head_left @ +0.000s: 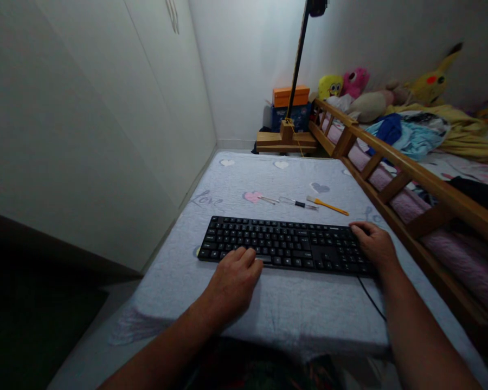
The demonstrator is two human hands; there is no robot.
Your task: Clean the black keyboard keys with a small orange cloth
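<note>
A black keyboard (284,241) lies flat on the cloth-covered table, its keys facing up. My left hand (238,273) is closed at its front edge, near the space bar, with the fingers curled together over the edge. At the right end, my right hand (376,245) grips the keyboard, thumb along the back corner; the other fingers are partly hidden. Behind the keyboard lie thin white sticks like cotton swabs (268,199), a wire tool with a black handle (300,204) and a flat brush with a yellow handle (329,205).
A cable (370,298) runs from beneath the keyboard toward the table's front right. The grey heart-patterned cloth (309,303) covers the table. Along the right stands a wooden bed rail (423,168); a white cabinet (117,108) is left. A wooden stand (287,141) with a pole is behind.
</note>
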